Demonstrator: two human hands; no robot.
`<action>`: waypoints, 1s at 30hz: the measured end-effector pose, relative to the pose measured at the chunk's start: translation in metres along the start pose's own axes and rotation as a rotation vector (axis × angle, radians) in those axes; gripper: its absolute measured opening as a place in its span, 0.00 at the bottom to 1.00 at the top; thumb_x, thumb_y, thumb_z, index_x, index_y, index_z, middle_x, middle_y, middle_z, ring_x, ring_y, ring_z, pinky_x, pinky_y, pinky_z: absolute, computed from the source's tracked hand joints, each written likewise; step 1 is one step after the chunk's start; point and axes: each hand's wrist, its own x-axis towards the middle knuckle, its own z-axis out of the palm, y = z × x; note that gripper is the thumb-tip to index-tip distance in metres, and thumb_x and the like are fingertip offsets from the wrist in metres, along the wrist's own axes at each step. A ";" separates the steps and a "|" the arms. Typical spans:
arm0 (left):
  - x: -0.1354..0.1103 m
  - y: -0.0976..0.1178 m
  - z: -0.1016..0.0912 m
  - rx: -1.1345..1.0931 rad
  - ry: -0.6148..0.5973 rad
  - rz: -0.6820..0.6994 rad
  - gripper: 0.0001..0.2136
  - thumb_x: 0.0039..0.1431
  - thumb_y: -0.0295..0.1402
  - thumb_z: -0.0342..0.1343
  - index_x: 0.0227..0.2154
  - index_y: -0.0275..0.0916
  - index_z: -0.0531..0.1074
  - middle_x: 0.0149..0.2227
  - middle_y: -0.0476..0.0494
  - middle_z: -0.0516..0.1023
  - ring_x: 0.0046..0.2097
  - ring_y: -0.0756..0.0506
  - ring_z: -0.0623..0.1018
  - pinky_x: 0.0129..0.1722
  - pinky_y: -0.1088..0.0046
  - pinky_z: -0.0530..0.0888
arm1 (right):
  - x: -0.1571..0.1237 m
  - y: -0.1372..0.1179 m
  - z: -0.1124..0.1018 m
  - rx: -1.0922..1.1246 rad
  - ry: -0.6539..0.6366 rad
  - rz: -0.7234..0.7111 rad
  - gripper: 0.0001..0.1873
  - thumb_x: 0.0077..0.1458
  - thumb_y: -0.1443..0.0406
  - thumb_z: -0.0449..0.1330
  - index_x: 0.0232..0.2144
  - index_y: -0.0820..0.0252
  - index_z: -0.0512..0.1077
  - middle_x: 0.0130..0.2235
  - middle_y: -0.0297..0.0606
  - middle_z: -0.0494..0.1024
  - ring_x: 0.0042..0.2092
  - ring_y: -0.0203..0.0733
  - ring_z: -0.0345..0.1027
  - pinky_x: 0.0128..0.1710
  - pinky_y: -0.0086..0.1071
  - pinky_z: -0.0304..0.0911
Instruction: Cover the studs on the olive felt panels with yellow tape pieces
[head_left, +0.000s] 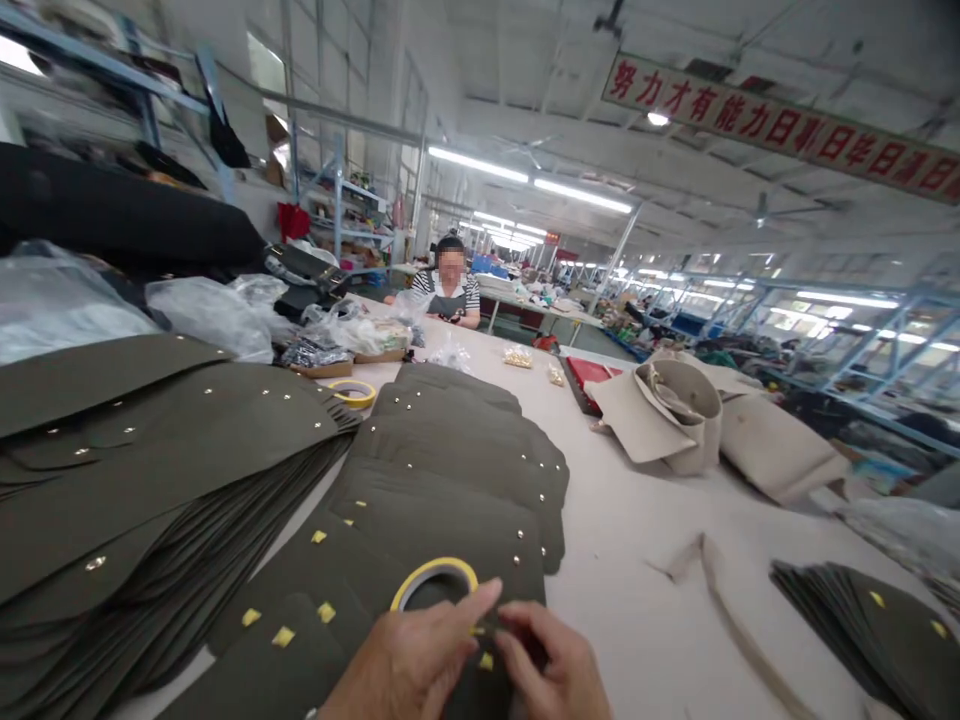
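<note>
My left hand (409, 660) and my right hand (551, 670) meet at the bottom edge over a dark olive leather piece (442, 520). Both pinch close together at a small yellow tape square (486, 660) on the piece. A roll of yellow tape (433, 582) lies on the leather just above my left fingers. More yellow tape squares (283, 636) dot the nearer olive pieces to the left.
Overlapping olive pieces (150, 480) with metal studs cover the left of the white table (645, 560). Beige bags (705, 420), a second tape roll (352, 393), plastic bags (217, 315) and a small olive stack (870, 620) lie around. A person (450, 290) sits at the far end.
</note>
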 end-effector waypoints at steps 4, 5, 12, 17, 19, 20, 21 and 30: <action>0.003 0.010 -0.004 -0.025 -0.032 -0.090 0.22 0.71 0.34 0.40 0.65 0.42 0.48 0.44 0.44 0.82 0.40 0.48 0.83 0.40 0.78 0.78 | 0.007 -0.037 -0.025 0.230 0.049 -0.046 0.10 0.59 0.69 0.57 0.42 0.55 0.75 0.36 0.35 0.80 0.35 0.37 0.73 0.36 0.26 0.68; 0.005 0.012 -0.004 -0.020 -0.038 -0.094 0.22 0.72 0.35 0.39 0.65 0.42 0.48 0.43 0.45 0.83 0.38 0.48 0.83 0.38 0.77 0.79 | 0.009 -0.042 -0.028 0.228 0.037 -0.090 0.11 0.59 0.70 0.57 0.43 0.55 0.75 0.38 0.36 0.79 0.37 0.38 0.73 0.38 0.27 0.68; 0.010 0.019 -0.003 0.016 -0.050 -0.053 0.16 0.71 0.34 0.40 0.60 0.41 0.53 0.37 0.46 0.83 0.32 0.46 0.83 0.30 0.76 0.77 | 0.006 -0.040 -0.019 0.066 0.037 -0.277 0.10 0.61 0.73 0.53 0.36 0.58 0.72 0.34 0.38 0.77 0.37 0.40 0.71 0.38 0.31 0.66; 0.015 0.024 -0.008 -0.090 -0.092 -0.099 0.10 0.70 0.29 0.42 0.49 0.44 0.63 0.37 0.49 0.81 0.37 0.47 0.82 0.34 0.77 0.76 | 0.004 -0.038 -0.015 -0.017 0.141 -0.305 0.10 0.58 0.74 0.52 0.30 0.59 0.70 0.27 0.36 0.75 0.29 0.37 0.69 0.30 0.29 0.64; 0.016 0.023 -0.010 -0.117 -0.126 -0.146 0.08 0.69 0.29 0.42 0.42 0.43 0.67 0.33 0.51 0.79 0.34 0.48 0.81 0.32 0.78 0.74 | 0.003 -0.040 -0.015 -0.031 0.176 -0.311 0.10 0.56 0.75 0.52 0.29 0.60 0.71 0.26 0.36 0.75 0.28 0.37 0.68 0.29 0.28 0.63; 0.017 0.022 -0.010 -0.121 -0.140 -0.159 0.09 0.69 0.28 0.42 0.38 0.43 0.68 0.31 0.51 0.78 0.32 0.49 0.80 0.30 0.78 0.73 | 0.002 -0.042 -0.014 -0.029 0.184 -0.298 0.10 0.56 0.75 0.52 0.29 0.60 0.71 0.26 0.36 0.75 0.27 0.36 0.68 0.28 0.28 0.63; 0.017 0.022 -0.010 -0.115 -0.146 -0.158 0.10 0.69 0.28 0.43 0.36 0.42 0.68 0.30 0.51 0.77 0.30 0.49 0.79 0.29 0.77 0.72 | 0.002 -0.043 -0.013 -0.018 0.184 -0.265 0.10 0.55 0.74 0.52 0.29 0.60 0.72 0.26 0.36 0.75 0.27 0.36 0.68 0.28 0.28 0.63; 0.019 0.025 0.000 0.006 -0.095 0.002 0.09 0.67 0.24 0.44 0.34 0.40 0.67 0.30 0.48 0.73 0.31 0.48 0.73 0.29 0.73 0.67 | 0.014 -0.029 -0.028 0.650 0.036 0.653 0.14 0.46 0.56 0.65 0.24 0.63 0.73 0.18 0.31 0.72 0.19 0.34 0.65 0.22 0.28 0.64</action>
